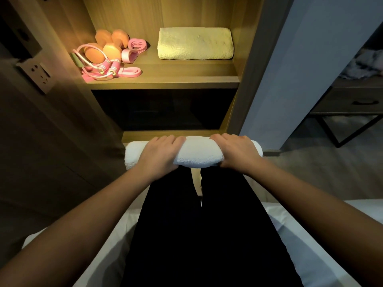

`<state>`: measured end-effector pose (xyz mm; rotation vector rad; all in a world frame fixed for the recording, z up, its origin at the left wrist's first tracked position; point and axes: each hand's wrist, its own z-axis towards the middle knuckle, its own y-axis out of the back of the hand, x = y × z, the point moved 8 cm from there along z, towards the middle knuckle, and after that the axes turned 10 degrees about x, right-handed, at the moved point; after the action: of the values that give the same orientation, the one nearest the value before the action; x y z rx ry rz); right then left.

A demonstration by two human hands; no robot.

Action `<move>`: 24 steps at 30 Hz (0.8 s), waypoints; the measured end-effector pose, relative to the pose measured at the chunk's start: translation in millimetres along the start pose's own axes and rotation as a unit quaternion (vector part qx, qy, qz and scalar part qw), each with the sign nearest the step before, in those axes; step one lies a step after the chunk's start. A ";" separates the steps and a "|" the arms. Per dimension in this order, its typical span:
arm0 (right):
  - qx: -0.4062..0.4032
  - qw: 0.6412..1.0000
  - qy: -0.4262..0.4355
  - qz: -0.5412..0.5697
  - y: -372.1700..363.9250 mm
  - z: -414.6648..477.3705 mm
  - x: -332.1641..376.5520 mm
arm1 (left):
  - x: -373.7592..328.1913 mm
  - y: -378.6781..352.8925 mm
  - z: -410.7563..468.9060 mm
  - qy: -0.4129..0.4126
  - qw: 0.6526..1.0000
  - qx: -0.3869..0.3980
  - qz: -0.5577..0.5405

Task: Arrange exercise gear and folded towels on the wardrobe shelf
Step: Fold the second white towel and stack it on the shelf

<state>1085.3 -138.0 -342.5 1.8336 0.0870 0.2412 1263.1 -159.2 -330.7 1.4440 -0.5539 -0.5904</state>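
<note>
Head view: plush, rolled white towel [196,154]

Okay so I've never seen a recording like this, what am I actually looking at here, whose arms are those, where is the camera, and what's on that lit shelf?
There is no machine here. This is one picture from a camera worn on a person's head, looking forward and down. The two arms belong to that person, who seems to sit on a white bed, legs in dark trousers. The left hand and right hand each grip a folded white towel, held near the knees. Ahead is a lit wooden wardrobe shelf. On its right side lies a second folded towel, yellowish in the light. On its left sits a pile of exercise gear: orange dumbbells, a pink skipping rope and pink resistance bands. The compartment below is dark, so I cannot tell what it holds.
</note>
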 end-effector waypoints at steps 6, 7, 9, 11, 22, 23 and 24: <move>-0.018 0.999 -0.031 0.014 0.3 2.8 -31.6 | 30.6 -4.4 12.2 -0.002 0.996 0.083 -0.019; -0.022 0.999 -0.029 0.020 3.4 6.9 -33.3 | 40.7 -3.5 12.5 0.007 0.995 0.093 -0.016; -0.023 0.999 -0.025 0.019 13.0 19.5 -36.7 | 56.4 4.4 18.9 0.017 0.996 0.088 0.004; -0.027 0.999 -0.022 0.006 29.6 37.5 -42.5 | 68.1 16.1 36.3 0.030 0.995 0.082 0.037; -0.138 0.988 -0.025 -0.064 194.4 166.1 -105.0 | 154.2 122.5 207.5 0.053 0.993 0.009 0.106; -0.152 0.986 -0.027 -0.066 209.7 177.6 -111.3 | 162.9 133.2 223.6 0.052 0.993 -0.008 0.106; -0.166 0.984 -0.026 -0.064 223.7 188.8 -117.0 | 171.3 142.5 239.4 0.053 0.993 -0.023 0.108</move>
<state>996.1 -399.2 -190.0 1.4956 0.1199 0.1084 1234.9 -446.2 -176.3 1.3430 -0.6002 -0.3518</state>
